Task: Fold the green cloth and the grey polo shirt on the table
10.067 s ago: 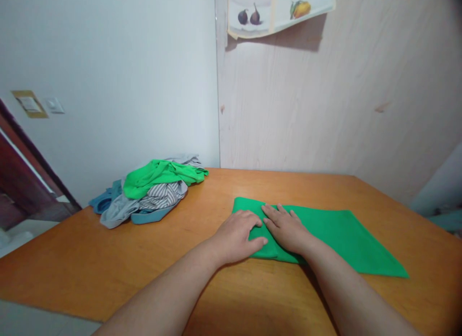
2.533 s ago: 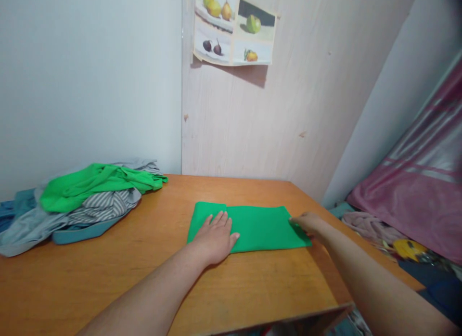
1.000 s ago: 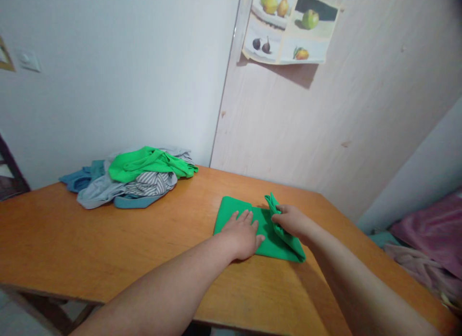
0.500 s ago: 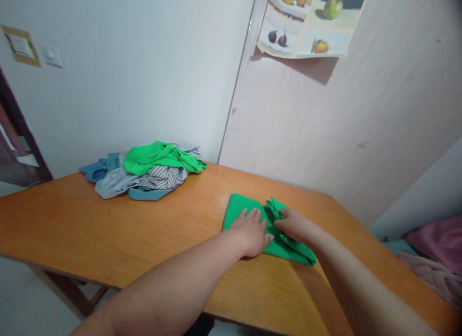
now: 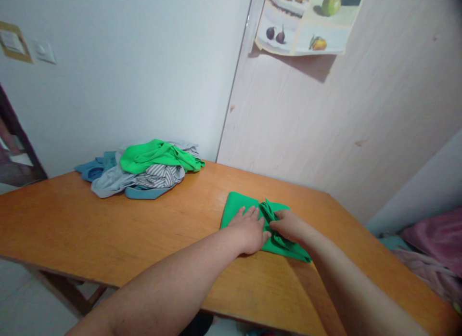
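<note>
A folded green cloth (image 5: 236,206) lies on the orange wooden table (image 5: 108,230), right of the middle. My left hand (image 5: 249,230) rests flat on its left half, fingers stretched out. My right hand (image 5: 290,226) is closed on the cloth's right end, which is bunched and lifted over towards the left hand. The two hands almost touch.
A heap of clothes (image 5: 144,170), green, striped, grey and blue, sits at the table's back left by the white wall. A fruit poster (image 5: 306,20) hangs on the wood panel. Pink bedding (image 5: 433,235) lies beyond the table's right edge.
My right hand has taken the cloth's right end and carried it leftward over the rest, closing the gap to my left hand. The left hand has stayed flat on the cloth.
</note>
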{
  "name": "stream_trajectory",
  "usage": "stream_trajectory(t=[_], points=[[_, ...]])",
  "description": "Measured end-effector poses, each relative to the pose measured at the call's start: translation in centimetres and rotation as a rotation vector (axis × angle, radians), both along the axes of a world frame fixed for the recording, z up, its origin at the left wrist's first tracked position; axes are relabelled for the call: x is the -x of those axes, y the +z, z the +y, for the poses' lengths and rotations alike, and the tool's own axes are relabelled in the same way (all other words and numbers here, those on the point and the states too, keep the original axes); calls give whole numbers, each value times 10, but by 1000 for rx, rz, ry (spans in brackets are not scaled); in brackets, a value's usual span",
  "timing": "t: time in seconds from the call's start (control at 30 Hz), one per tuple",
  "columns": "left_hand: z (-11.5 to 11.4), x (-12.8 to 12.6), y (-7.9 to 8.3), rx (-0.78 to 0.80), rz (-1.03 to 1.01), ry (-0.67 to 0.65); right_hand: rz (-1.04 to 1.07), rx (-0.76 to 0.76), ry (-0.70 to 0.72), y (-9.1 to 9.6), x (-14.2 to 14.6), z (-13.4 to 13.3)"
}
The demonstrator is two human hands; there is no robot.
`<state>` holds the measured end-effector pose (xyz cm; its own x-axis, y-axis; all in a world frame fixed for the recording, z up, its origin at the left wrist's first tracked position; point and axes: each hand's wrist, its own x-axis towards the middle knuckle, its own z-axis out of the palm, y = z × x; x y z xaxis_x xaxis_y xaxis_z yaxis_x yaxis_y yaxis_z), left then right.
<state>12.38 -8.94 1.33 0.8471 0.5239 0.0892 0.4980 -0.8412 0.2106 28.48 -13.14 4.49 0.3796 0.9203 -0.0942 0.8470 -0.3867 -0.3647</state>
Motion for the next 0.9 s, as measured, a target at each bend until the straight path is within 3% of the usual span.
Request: stream_trajectory(t=[0.47, 0.7, 0.9], points=[[-1, 1, 1, -7, -14, 13, 211, 47, -62, 5, 1, -6], [0, 1, 0, -10, -16, 14, -28, -265, -67, 3, -22, 0], [0, 1, 0, -12, -16, 5, -143, -287, 103, -22, -19, 8]])
